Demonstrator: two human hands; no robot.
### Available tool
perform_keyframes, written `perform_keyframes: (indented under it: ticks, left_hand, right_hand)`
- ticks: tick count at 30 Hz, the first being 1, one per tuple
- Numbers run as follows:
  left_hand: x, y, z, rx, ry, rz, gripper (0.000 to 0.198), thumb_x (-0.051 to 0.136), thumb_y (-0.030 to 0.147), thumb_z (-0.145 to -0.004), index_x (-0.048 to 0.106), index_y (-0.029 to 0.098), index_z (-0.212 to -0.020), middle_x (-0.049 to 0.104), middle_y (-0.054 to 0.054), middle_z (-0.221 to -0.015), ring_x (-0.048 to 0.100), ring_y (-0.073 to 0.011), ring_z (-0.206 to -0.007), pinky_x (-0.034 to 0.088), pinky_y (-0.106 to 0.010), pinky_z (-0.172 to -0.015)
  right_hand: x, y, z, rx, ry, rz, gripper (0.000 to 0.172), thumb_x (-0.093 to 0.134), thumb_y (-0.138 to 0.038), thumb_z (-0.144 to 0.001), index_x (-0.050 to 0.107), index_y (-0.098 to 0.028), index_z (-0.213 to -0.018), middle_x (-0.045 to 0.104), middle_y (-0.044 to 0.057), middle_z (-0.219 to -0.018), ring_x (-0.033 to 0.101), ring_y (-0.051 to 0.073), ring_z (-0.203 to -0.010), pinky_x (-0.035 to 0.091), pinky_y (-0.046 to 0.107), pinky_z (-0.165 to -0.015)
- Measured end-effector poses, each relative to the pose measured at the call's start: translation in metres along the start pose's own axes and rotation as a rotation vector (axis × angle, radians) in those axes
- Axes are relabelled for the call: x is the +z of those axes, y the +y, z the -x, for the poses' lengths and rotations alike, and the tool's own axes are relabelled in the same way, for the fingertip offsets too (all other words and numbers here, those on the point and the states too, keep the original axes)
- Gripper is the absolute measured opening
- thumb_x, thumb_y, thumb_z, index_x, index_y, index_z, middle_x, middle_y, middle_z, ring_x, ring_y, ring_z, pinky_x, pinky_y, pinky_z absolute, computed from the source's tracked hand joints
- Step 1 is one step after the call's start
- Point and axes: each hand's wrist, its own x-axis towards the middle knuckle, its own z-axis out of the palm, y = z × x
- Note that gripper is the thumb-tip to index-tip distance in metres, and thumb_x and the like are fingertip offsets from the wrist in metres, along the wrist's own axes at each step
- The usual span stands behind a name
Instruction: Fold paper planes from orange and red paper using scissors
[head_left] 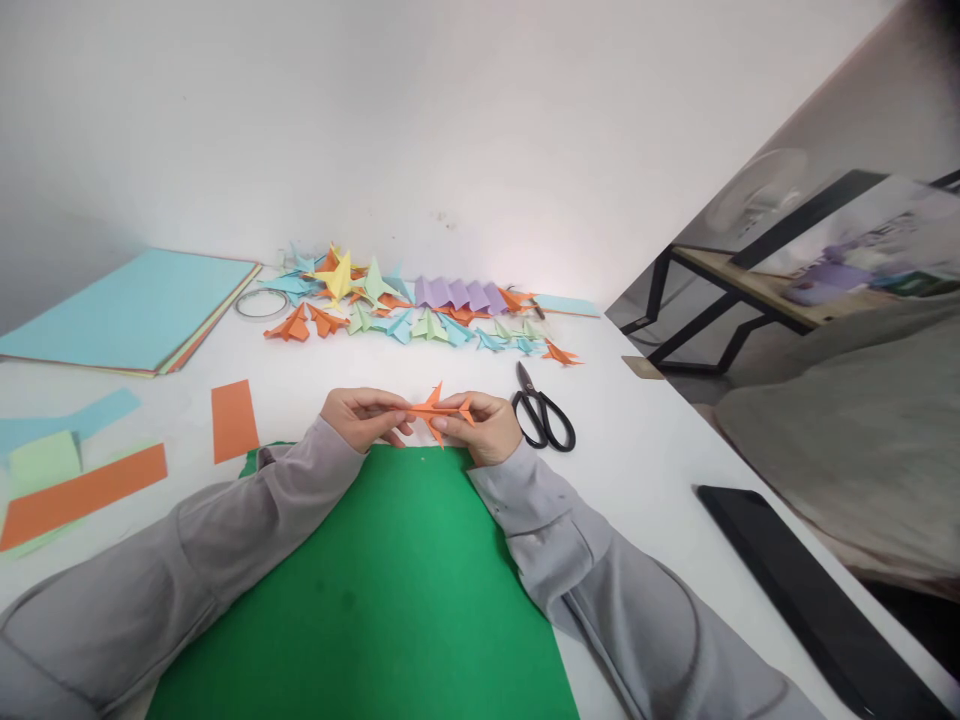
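Between my two hands is an orange folded paper airplane (429, 410), held just above the far edge of a green sheet (375, 570). My left hand (367, 415) pinches its left end between thumb and fingers. On the other side, my right hand (486, 428) grips the body near the tail, thumb on top. The wings stick out toward and away from me. Black-handled scissors (544, 410) lie close to the right of my right hand. A flat orange paper rectangle (234, 420) rests to the left of my left hand.
Along the wall lie many folded paper pieces, among them a yellow one (340, 278) and a purple pleated strip (459, 296). A tape roll (261, 304) sits beside a stack of coloured sheets (127, 305). Paper offcuts (90, 490) lie left; a long black object (817, 600) lies right.
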Motion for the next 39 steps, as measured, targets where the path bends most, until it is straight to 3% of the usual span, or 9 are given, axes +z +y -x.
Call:
perform_keyframes:
  ticks: [6,12,18,26,39]
  left_hand:
    - [0.004,-0.005,0.003,0.057,-0.055,-0.101,0.011,0.073,0.021,-0.06,0.071,0.013,-0.068,0.067,-0.002,-0.057,0.062,-0.013,-0.05,0.053,-0.021,-0.042]
    - [0.001,-0.013,-0.002,0.07,-0.065,-0.185,0.013,0.073,0.027,-0.058,0.071,0.014,-0.063,0.066,-0.002,-0.052,0.06,-0.0127,-0.044,0.05,-0.02,-0.038]
    - [0.002,-0.008,-0.001,0.031,-0.046,-0.175,0.012,0.075,0.024,-0.06,0.071,0.015,-0.067,0.067,-0.001,-0.055,0.064,-0.0144,-0.051,0.052,-0.021,-0.043]
    - [0.006,-0.007,0.002,0.015,-0.027,-0.038,0.028,0.077,0.024,-0.059,0.071,0.011,-0.083,0.07,-0.003,-0.062,0.066,-0.0158,-0.056,0.055,-0.024,-0.044]
    - [0.005,-0.005,0.002,0.019,-0.013,-0.14,0.018,0.078,0.03,-0.057,0.072,0.015,-0.065,0.068,-0.002,-0.054,0.064,-0.0159,-0.05,0.054,-0.024,-0.043]
  right_hand:
    - [0.005,-0.001,0.003,-0.095,-0.162,0.055,0.022,0.084,-0.033,-0.051,0.072,-0.02,-0.064,0.068,-0.001,-0.06,0.06,0.011,-0.055,0.052,0.025,-0.059]
    - [0.006,-0.001,-0.001,-0.066,-0.21,0.092,0.024,0.085,-0.033,-0.048,0.068,-0.019,-0.055,0.062,-0.003,-0.051,0.054,0.01,-0.047,0.049,0.023,-0.05]
    - [0.01,-0.002,0.001,-0.064,-0.136,0.092,0.027,0.084,-0.04,-0.049,0.071,-0.019,-0.061,0.062,-0.002,-0.05,0.053,0.01,-0.045,0.049,0.022,-0.046]
    - [0.009,0.0,0.0,0.001,-0.003,0.059,0.027,0.085,-0.036,-0.047,0.072,-0.019,-0.064,0.065,-0.001,-0.057,0.056,0.01,-0.049,0.051,0.023,-0.05]
    - [0.01,-0.002,0.001,-0.064,-0.094,0.062,0.023,0.085,-0.035,-0.047,0.072,-0.02,-0.059,0.066,0.0,-0.061,0.058,0.012,-0.054,0.049,0.023,-0.049]
